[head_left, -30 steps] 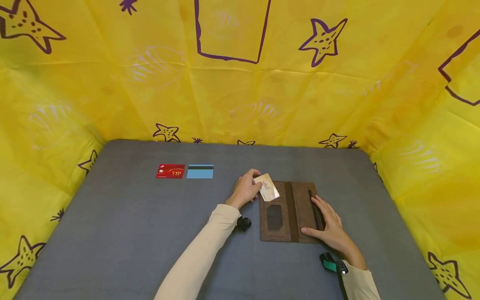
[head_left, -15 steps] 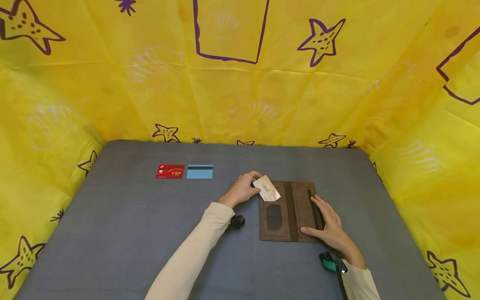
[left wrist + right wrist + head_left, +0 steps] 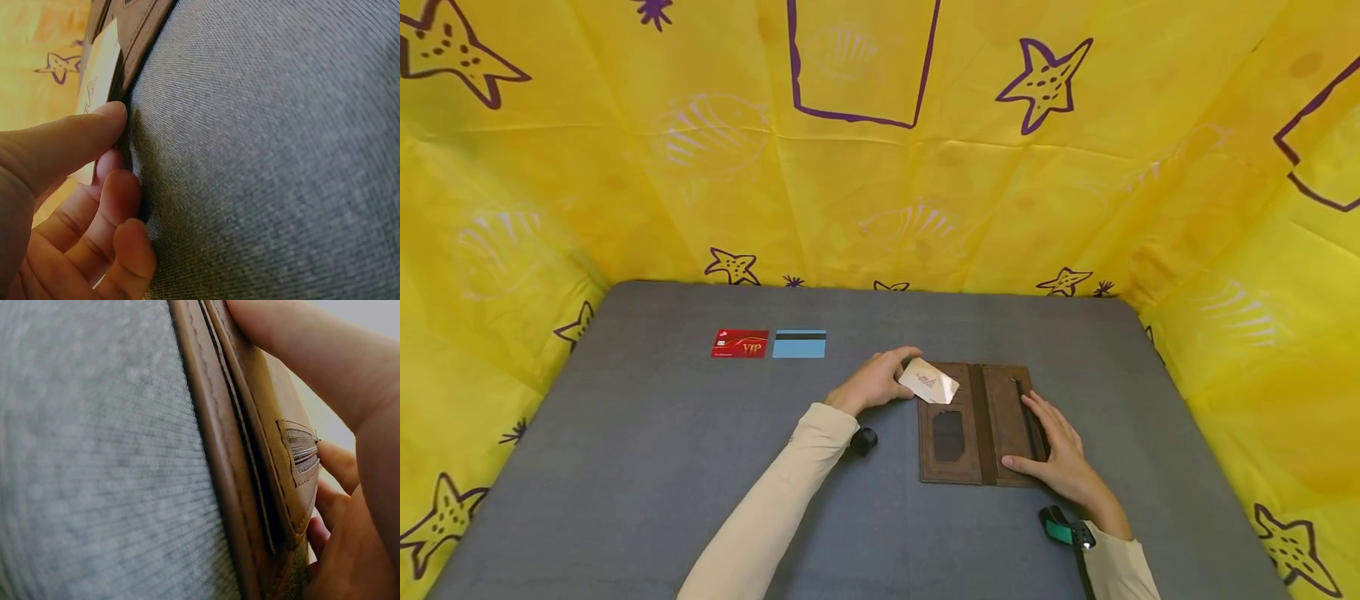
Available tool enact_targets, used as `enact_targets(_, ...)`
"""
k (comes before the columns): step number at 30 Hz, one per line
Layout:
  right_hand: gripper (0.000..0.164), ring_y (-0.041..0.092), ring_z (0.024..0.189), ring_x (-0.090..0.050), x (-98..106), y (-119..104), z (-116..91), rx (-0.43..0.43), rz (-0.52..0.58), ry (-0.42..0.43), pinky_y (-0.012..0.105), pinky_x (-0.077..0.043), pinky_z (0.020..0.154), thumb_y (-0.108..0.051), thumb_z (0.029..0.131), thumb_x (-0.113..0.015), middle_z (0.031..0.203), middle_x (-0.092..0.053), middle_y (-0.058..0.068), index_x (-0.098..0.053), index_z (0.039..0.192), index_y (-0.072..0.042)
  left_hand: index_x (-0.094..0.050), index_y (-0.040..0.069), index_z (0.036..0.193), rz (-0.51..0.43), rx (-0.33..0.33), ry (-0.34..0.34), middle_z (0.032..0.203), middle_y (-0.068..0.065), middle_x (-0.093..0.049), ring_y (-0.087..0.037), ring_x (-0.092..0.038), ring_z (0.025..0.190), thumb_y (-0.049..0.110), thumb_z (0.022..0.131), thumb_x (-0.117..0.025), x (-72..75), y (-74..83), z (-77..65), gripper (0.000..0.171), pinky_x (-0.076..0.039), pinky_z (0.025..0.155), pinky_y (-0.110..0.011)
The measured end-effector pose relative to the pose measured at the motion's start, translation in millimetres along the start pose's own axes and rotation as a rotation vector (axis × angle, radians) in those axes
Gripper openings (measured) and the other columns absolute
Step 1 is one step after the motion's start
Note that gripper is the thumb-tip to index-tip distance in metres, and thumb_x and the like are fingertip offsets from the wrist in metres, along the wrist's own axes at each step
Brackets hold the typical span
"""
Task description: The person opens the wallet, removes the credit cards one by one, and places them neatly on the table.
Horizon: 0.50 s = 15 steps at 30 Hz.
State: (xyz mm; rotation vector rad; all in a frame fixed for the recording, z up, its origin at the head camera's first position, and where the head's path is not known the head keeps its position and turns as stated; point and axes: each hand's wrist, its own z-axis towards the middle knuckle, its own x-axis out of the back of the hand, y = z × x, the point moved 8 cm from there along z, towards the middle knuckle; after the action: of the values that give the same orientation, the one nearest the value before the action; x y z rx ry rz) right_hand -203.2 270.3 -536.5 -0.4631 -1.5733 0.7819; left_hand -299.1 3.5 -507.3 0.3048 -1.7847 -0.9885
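My left hand [image 3: 871, 385] pinches a pale gold card [image 3: 936, 385] between thumb and fingers. In the left wrist view, the thumb lies across one end of the card [image 3: 101, 59]. The card slants over the upper part of the left panel of an open brown wallet [image 3: 1002, 400], which lies flat on the table. My right hand [image 3: 1063, 458] rests on the wallet's right panel, thumb and fingers spread near the zipper. From the right wrist, the wallet's stitched edge [image 3: 215, 462] and zipper end [image 3: 303, 450] show beside the thumb.
A red VIP card [image 3: 740, 343] and a blue card [image 3: 800, 344] with a dark stripe lie side by side to the left of the wallet. Grey cloth covers the table [image 3: 647, 467]. Yellow patterned fabric [image 3: 880, 183] hangs behind and on both sides.
My left hand has drawn slightly left, its wrist swinging left, and the card it pinches has turned to lie flatter across the wallet. The right hand and wallet stay in place.
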Motion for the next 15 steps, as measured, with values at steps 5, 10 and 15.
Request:
enact_targets(5, 0.1, 0.054, 0.145, -0.012, -0.5, 0.0, -1.1, -0.004, 0.002, -0.003, 0.076, -0.006, 0.103, -0.032, 0.076, -0.084, 0.164, -0.017, 0.02, -0.027, 0.156, -0.015, -0.053, 0.014, 0.141, 0.056, 0.019, 0.018, 0.084, -0.005, -0.062, -0.014, -0.052, 0.069, 0.012, 0.083, -0.08, 1.6, -4.5, -1.4, 0.064, -0.04, 0.06, -0.024)
enact_targets(10, 0.1, 0.052, 0.147, -0.009, -1.6, 0.8, -1.0, -0.023, 0.002, -0.013, 0.075, -0.004, 0.105, -0.035, 0.077, -0.084, 0.165, -0.015, 0.017, -0.026, 0.157, -0.018, -0.055, 0.019, 0.14, 0.103, 0.061, 0.069, 0.079, -0.001, -0.058, -0.014, -0.05, 0.065, 0.02, 0.083, -0.081, 10.1, -15.2, -6.2, 0.063, -0.038, 0.057, -0.026)
enact_targets(15, 0.101, 0.051, 0.147, -0.007, -0.6, -0.1, -0.8, -0.02, 0.001, -0.015, 0.075, -0.004, 0.105, -0.034, 0.077, -0.083, 0.165, -0.014, 0.017, -0.025, 0.157, -0.017, -0.054, 0.021, 0.141, 0.091, 0.109, 0.13, 0.076, -0.002, -0.058, -0.015, -0.051, 0.063, 0.022, 0.084, -0.08, 19.9, -27.9, -12.0, 0.062, -0.038, 0.056, -0.027)
